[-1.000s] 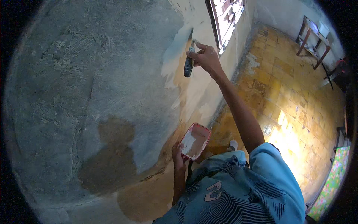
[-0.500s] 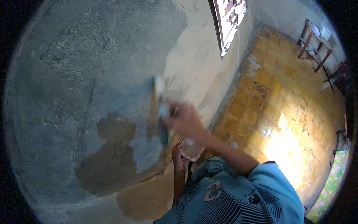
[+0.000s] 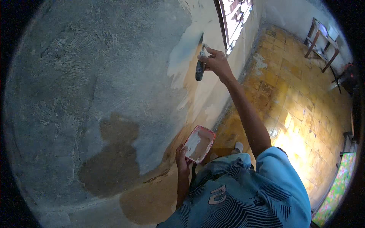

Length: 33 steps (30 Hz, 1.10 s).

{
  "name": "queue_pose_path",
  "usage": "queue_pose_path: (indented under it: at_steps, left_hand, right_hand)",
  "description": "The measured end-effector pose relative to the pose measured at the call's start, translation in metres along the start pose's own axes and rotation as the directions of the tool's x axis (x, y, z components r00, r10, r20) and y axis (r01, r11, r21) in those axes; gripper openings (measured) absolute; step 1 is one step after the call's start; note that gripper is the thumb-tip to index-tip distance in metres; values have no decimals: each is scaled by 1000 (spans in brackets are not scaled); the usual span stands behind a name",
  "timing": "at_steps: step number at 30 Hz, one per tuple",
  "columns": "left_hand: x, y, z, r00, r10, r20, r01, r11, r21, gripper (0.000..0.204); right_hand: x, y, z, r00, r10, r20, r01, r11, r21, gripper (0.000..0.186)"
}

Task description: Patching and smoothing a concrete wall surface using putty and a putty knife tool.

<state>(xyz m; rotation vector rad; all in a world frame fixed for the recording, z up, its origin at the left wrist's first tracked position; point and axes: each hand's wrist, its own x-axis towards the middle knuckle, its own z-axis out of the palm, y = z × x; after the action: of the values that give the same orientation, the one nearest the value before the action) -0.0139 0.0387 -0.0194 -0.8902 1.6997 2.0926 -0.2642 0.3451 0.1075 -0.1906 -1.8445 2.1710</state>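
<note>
My right hand [image 3: 218, 65] is closed on a putty knife [image 3: 199, 70] with a dark handle. Its blade points up and lies against the cream-coloured patch of wall [image 3: 186, 45], near the window. Lower down, my left hand [image 3: 183, 159] grips the side of a shallow tub [image 3: 211, 132] with a red rim. Whitish paste fills part of the tub and coats its inside. Beside both hands, the grey rough wall [image 3: 64, 95] takes up the left of the view, meeting the cream patch along a ragged edge.
A barred window [image 3: 235, 22] is set in the wall near my right hand. Yellow tiled floor [image 3: 281, 72] runs along the right, with a bright sunlit spot. A small wooden table [image 3: 323, 41] stands far right; a flowered green cloth [image 3: 336, 190] hangs at the lower right.
My right hand has swung up and to the right with the putty knife, from the grey wall to the cream patch by the window. The tub stays in my left hand, now uncovered.
</note>
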Motion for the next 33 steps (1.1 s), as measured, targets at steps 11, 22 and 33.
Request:
queue_pose_path:
  at_steps: [11, 22, 33]
  left_hand:
    - [7, -16, -13, 987, 156, 37, -153, 985, -81, 52]
    - [-4, -1, 2, 996, 79, 44, -79, 997, -5, 54]
    - [1, -7, 10, 998, 53, 19, -52, 998, -35, 49]
  right_hand:
    - [-254, -73, 124, 848, 101, 520, -82, 995, -59, 30]
    - [-1, 4, 4, 997, -33, -75, 31, 999, -29, 65]
    - [-191, -29, 92, 958, -18, 288, 10, 1000, 30, 37]
